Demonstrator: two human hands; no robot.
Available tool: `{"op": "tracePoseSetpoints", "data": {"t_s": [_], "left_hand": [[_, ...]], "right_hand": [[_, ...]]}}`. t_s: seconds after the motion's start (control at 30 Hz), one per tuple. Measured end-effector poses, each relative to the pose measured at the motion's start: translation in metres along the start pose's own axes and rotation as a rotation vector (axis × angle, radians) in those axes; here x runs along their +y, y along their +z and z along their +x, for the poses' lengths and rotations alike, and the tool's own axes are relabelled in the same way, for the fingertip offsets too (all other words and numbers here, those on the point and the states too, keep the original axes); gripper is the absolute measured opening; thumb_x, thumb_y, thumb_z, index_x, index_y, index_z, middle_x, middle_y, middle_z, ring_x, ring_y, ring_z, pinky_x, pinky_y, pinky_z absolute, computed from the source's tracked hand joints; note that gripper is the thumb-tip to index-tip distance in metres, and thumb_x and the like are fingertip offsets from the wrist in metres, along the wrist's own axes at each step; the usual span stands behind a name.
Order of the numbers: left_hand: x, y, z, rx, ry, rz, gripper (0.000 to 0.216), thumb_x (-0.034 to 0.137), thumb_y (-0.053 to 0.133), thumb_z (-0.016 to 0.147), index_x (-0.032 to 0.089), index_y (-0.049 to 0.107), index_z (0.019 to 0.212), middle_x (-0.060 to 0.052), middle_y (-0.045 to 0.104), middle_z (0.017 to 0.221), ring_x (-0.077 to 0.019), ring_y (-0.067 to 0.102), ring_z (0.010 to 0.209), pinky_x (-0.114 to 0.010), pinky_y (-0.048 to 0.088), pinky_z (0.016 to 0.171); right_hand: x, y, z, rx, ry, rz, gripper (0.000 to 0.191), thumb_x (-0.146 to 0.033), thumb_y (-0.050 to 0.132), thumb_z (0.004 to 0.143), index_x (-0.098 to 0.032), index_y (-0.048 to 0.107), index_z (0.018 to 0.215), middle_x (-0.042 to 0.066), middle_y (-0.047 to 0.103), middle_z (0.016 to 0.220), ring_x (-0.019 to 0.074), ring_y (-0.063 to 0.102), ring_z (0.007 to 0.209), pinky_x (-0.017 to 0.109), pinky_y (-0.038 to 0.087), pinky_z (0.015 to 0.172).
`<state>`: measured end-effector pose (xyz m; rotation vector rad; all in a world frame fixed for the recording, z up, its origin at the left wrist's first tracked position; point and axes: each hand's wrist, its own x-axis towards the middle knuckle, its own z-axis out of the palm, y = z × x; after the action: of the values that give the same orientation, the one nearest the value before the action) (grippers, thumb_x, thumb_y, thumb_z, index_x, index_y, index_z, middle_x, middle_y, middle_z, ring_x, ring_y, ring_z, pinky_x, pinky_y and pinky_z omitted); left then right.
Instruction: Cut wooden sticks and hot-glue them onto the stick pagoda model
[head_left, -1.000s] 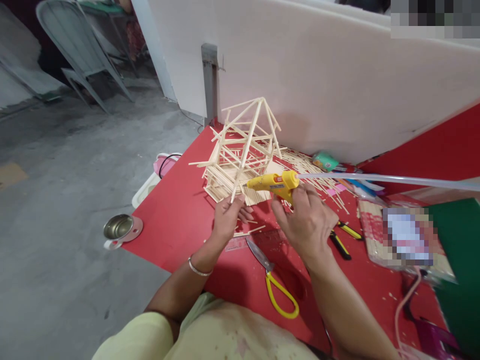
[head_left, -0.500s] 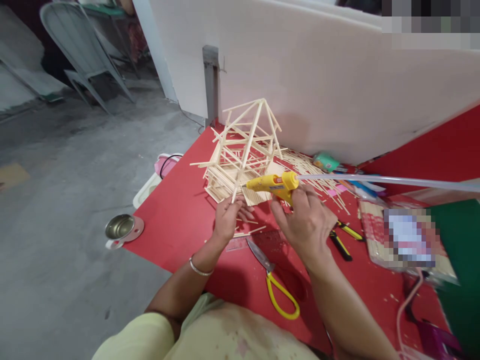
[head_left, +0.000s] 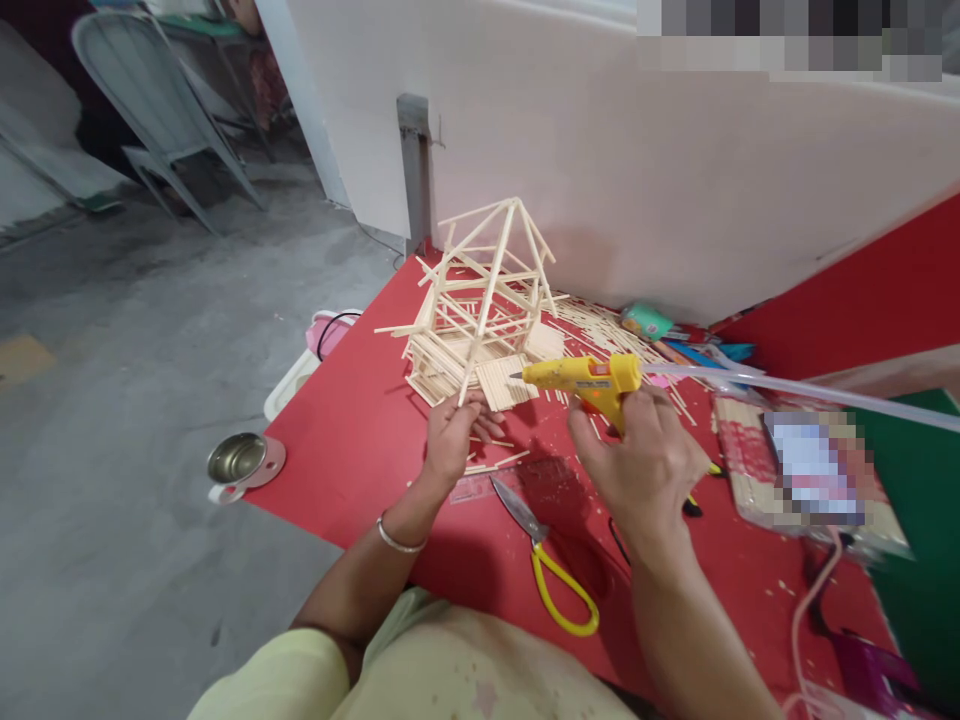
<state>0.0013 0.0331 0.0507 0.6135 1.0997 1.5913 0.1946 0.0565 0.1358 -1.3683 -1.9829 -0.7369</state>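
Note:
My left hand [head_left: 451,438] pinches the low end of a thin wooden stick [head_left: 470,370] at the front of a small stick-built house model [head_left: 489,290]. The model has an open pointed roof frame above a slatted base. My right hand [head_left: 651,465] is wrapped around a yellow hot glue gun [head_left: 585,376], with a long clear glue stick [head_left: 787,384] out of its back. The gun's nozzle points left, over a small slatted wooden panel [head_left: 507,384]. Scissors [head_left: 551,565] with yellow handles lie between my forearms, near a clear ruler [head_left: 517,480].
Loose wooden sticks [head_left: 600,325] spread behind the gun on the red table [head_left: 337,430]. A metal-lined cup [head_left: 246,462] stands at the left edge. To the right lie packed sticks [head_left: 739,450] with a phone [head_left: 814,468] on top, and a pink cable [head_left: 810,600]. A partition board [head_left: 600,180] rises behind.
My right hand has drawn the glue gun back to the right, so its nozzle is away from the stick. My left hand keeps its hold on the stick. The view has shifted slightly.

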Motion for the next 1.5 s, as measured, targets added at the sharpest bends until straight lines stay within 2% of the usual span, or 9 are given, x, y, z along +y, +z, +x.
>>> {"op": "tracePoseSetpoints", "data": {"t_s": [0.17,0.33,0.57,0.77,0.97,1.17,1.5], "left_hand": [[-0.001,0.000,0.000,0.009,0.002,0.003,0.022,0.032,0.063,0.075,0.014,0.065,0.086,-0.009,0.075,0.071,-0.0203,0.070,0.052,-0.025,0.050,0.046],[-0.004,-0.002,0.002,-0.032,0.034,0.015,0.022,0.032,0.062,0.079,0.012,0.068,0.088,-0.009,0.076,0.072,-0.0191,0.070,0.053,-0.024,0.050,0.046],[-0.004,-0.002,0.001,-0.039,0.057,0.062,0.032,0.044,0.069,0.084,0.012,0.070,0.088,-0.010,0.077,0.077,-0.0180,0.070,0.055,-0.024,0.050,0.048],[0.000,0.002,0.001,-0.003,0.041,0.044,0.035,0.049,0.074,0.080,0.014,0.066,0.080,-0.009,0.075,0.072,-0.0172,0.069,0.052,-0.023,0.049,0.047],[-0.003,0.002,0.002,0.015,0.040,0.038,0.037,0.049,0.074,0.080,0.014,0.065,0.082,-0.009,0.075,0.071,-0.0163,0.068,0.050,-0.023,0.050,0.047],[-0.002,0.002,0.002,0.010,0.048,0.048,0.036,0.049,0.073,0.082,0.014,0.064,0.079,-0.009,0.075,0.071,-0.0168,0.069,0.051,-0.023,0.049,0.046],[0.000,0.004,0.001,0.014,0.043,0.051,0.036,0.049,0.072,0.082,0.014,0.065,0.078,-0.009,0.075,0.070,-0.0163,0.068,0.051,-0.022,0.048,0.046]], "right_hand": [[-0.004,0.003,-0.004,-0.054,0.070,0.098,0.038,-0.055,0.063,0.091,-0.016,0.063,0.092,0.007,0.066,0.082,0.0171,0.058,0.067,0.028,0.032,0.055],[-0.019,0.012,0.002,-0.119,0.038,0.187,0.036,-0.049,0.054,0.100,-0.014,0.063,0.107,0.009,0.069,0.091,0.0175,0.062,0.072,0.027,0.034,0.058],[-0.029,0.018,0.009,-0.090,0.009,0.221,0.038,-0.046,0.053,0.101,-0.012,0.062,0.113,0.014,0.073,0.101,0.0191,0.066,0.077,0.027,0.039,0.060],[-0.031,0.020,0.008,-0.110,-0.016,0.228,0.037,-0.046,0.052,0.101,-0.013,0.063,0.115,0.016,0.073,0.107,0.0215,0.069,0.086,0.028,0.042,0.063],[-0.029,0.020,0.004,-0.101,-0.023,0.205,0.038,-0.046,0.055,0.100,-0.011,0.063,0.115,0.016,0.073,0.107,0.0215,0.068,0.079,0.029,0.042,0.061],[-0.027,0.017,-0.001,-0.089,-0.027,0.208,0.038,-0.045,0.056,0.099,-0.012,0.062,0.117,0.017,0.073,0.107,0.0221,0.069,0.085,0.028,0.043,0.063],[-0.020,0.008,-0.011,-0.100,-0.024,0.195,0.036,-0.046,0.058,0.098,-0.014,0.063,0.113,0.014,0.074,0.104,0.0203,0.069,0.080,0.028,0.042,0.062]]}}
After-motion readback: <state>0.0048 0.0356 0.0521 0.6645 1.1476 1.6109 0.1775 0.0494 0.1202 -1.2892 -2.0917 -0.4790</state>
